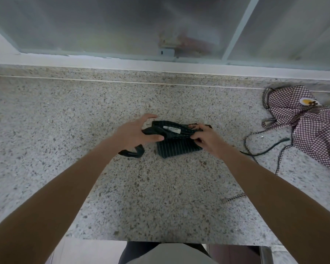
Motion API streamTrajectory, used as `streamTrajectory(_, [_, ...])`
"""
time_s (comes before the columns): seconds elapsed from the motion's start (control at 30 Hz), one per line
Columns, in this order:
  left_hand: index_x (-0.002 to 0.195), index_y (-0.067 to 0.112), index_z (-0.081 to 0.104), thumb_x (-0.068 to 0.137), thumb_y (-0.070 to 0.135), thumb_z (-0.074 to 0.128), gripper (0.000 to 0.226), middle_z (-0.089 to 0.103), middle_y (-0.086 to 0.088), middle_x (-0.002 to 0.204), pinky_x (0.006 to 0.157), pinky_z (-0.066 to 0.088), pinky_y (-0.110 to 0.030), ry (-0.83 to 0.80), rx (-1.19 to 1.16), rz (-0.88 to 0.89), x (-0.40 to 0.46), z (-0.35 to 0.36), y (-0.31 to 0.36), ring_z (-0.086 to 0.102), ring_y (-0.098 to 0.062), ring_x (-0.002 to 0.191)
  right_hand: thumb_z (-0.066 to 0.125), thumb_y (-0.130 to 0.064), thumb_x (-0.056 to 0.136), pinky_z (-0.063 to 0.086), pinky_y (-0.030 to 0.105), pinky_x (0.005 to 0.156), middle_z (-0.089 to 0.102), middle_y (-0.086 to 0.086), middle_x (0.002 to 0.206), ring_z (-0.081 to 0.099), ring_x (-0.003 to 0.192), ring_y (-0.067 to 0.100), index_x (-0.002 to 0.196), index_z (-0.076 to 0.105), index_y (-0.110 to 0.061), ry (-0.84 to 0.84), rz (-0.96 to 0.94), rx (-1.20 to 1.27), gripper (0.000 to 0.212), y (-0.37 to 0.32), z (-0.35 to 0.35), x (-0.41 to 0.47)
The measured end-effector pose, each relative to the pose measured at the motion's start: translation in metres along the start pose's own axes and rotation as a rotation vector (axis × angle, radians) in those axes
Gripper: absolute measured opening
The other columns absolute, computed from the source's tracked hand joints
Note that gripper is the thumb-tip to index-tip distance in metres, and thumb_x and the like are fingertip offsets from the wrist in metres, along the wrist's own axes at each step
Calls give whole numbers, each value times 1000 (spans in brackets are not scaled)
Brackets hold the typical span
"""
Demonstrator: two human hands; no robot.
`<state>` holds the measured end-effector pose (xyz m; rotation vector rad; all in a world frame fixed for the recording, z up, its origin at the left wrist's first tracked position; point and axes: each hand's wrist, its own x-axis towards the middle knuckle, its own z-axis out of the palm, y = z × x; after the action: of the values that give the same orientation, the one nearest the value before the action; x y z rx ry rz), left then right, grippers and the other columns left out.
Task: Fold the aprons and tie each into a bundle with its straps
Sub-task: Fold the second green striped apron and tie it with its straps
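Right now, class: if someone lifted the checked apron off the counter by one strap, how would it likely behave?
The checked apron lies crumpled in soft folds on the counter, so it would probably hang limp and unfold. Its thin straps trail in loose loops, so they may drag or snag. It looks light, being thin cloth.

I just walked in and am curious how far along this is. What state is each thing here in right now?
Striped apron: folded small on the counter, not yet tied.
Dark strap: loose, trailing left from the fold.
Left hand: holds the strap by the fold.
Right hand: pinches the fold's right edge.
Checked apron: unfolded, crumpled at the right, straps sprawled.
Counter: speckled stone, bearing both aprons.
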<state>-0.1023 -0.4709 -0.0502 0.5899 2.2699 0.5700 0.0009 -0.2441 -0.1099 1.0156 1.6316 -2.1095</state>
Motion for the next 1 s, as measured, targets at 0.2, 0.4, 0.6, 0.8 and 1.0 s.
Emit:
streamTrajectory(0.2, [135, 42, 44, 92, 57, 40, 45, 61, 12, 68, 47, 41, -19, 81, 561, 250, -8, 21, 8, 48, -5, 51, 53, -4, 93, 52, 30, 77, 60, 5, 105, 59, 93, 19, 77, 57, -7, 34, 0, 40, 16, -8, 1, -3])
streamTrajectory(0.4, [138, 38, 41, 88, 64, 39, 56, 64, 2, 104, 66, 48, -26, -25, 809, 312, -7, 52, 13, 58, -14, 95, 36, 23, 83, 51, 33, 78, 50, 2, 123, 47, 115, 24, 81, 56, -8, -5, 38, 19, 36, -6, -3, -1])
streamTrajectory(0.6, [133, 16, 34, 84, 44, 63, 65, 26, -16, 144, 100, 33, -46, 234, 803, 270, 4, 88, 23, 30, -33, 130, 32, 23, 82, 52, 35, 75, 51, 4, 118, 51, 106, 25, 86, 56, -7, -1, 45, 103, 39, -5, -2, -2])
streamTrajectory(0.8, [137, 13, 27, 81, 4, 63, 68, 26, -18, 143, 96, 37, -46, 261, 779, 263, 8, 92, 23, 31, -35, 128, 24, 25, 78, 54, 41, 79, 52, 12, 115, 52, 110, 33, 91, 58, -7, -10, 79, 144, 48, -7, -5, -1])
streamTrajectory(1.0, [139, 22, 30, 84, -3, 55, 65, 22, -17, 142, 101, 33, -46, 153, 720, 329, 18, 81, 9, 23, -34, 132, 40, 28, 76, 46, 45, 97, 40, 3, 133, 41, 123, 24, 94, 58, -17, 11, -127, -221, 51, 12, -2, 3])
